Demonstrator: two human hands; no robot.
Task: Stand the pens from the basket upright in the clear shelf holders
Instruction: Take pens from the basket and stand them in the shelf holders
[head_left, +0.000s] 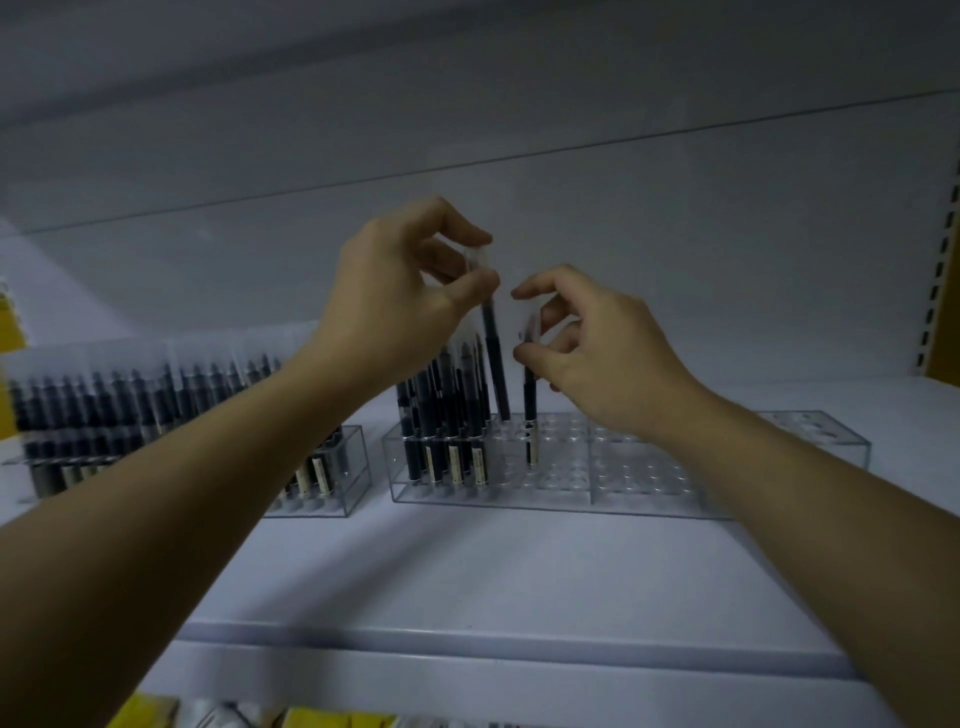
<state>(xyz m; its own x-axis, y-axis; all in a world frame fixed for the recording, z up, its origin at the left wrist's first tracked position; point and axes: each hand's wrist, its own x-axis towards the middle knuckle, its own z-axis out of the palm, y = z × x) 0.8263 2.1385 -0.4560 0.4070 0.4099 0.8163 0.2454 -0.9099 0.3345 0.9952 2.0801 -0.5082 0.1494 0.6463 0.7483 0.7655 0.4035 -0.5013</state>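
Note:
A clear holder (644, 488) with rows of round holes stands on the white shelf. Several dark pens (447, 415) stand upright in its left end. My left hand (400, 296) pinches the clear cap of a dark pen (494, 364) whose lower tip reaches the holder's top. My right hand (597, 343) pinches the cap of a second dark pen (530, 415), which stands upright in a hole just to the right. The holder's right part holds no pens. The basket is out of view.
A second clear holder (332, 467) packed with dark pens stands at the left, partly behind my left forearm. The shelf's front edge (467, 639) runs across below. Yellow packages (150, 712) lie beneath it. A slotted upright (940, 260) rises at the far right.

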